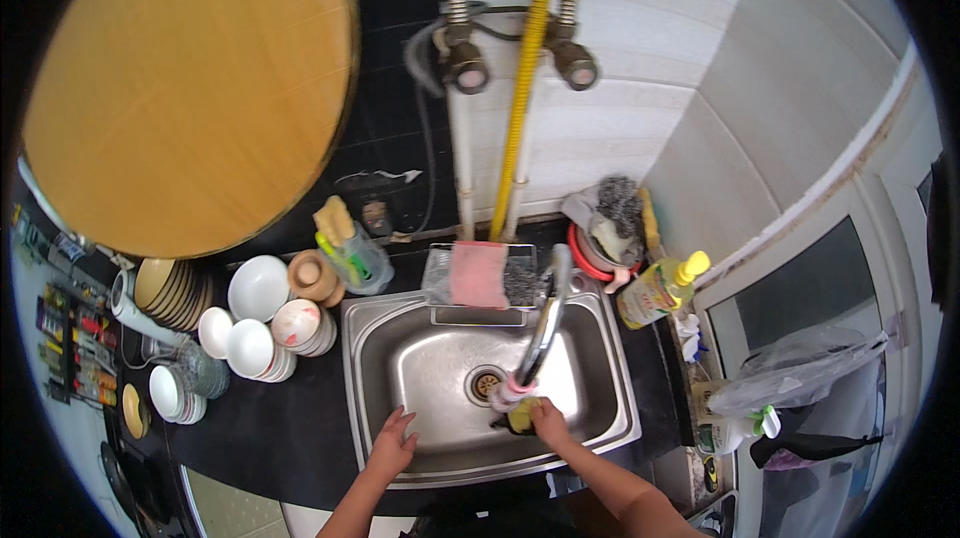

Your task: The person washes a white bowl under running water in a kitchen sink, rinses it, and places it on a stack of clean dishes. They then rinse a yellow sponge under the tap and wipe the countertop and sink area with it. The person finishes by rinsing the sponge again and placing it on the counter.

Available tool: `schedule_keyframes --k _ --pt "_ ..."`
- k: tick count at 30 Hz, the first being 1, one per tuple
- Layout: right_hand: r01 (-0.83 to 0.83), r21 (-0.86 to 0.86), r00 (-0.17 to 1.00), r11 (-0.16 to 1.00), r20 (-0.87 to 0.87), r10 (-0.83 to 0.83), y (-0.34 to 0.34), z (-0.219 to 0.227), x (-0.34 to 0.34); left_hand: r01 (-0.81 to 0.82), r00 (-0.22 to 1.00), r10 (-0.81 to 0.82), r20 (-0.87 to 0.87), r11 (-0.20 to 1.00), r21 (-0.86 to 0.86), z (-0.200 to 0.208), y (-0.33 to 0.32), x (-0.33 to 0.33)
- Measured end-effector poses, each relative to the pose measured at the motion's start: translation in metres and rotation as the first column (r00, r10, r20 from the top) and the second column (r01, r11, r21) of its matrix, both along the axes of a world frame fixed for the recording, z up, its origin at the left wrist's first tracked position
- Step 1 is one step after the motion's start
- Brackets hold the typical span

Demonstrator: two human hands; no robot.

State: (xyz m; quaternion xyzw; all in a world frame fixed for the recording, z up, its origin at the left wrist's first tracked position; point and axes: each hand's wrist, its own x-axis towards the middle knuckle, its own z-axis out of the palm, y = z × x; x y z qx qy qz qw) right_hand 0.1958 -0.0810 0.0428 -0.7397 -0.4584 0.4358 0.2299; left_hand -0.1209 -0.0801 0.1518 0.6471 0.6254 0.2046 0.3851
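My right hand (548,425) is closed on a small yellow sponge (521,416) with a dark edge. It holds the sponge low in the stainless steel sink (420,363), just under the pink-tipped spout of the tap (540,338). Whether water runs is too small to tell. My left hand (392,446) hovers over the near left part of the basin, its fingers apart and nothing in them. Between the hands and beyond them lies the round drain (486,383).
White bowls (255,346) stand in stacks left of the sink. A wire rack with a pink cloth (478,275) sits at the back rim. On the right are a yellow soap bottle (660,293) and a red basin (590,263). A large round wooden board (195,88) leans at upper left.
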Motion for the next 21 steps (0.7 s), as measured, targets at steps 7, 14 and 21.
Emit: schedule_keyframes --k 7,14,21 --pt "-0.203 0.639 0.976 0.742 0.072 0.204 0.114 0.072 -0.206 -0.088 0.996 0.088 -0.011 0.996 -0.007 0.009 -0.019 -0.053" --pt "-0.709 0.508 0.670 0.489 0.700 0.245 0.181 0.023 -0.294 -0.229 0.972 0.231 0.048 0.972 -0.045 0.010 -0.033 -0.103" --pt "-0.355 0.530 0.751 0.770 0.652 -0.103 0.203 -0.020 -0.154 -0.245 0.953 0.265 0.145 0.959 -0.143 0.004 -0.031 -0.114"
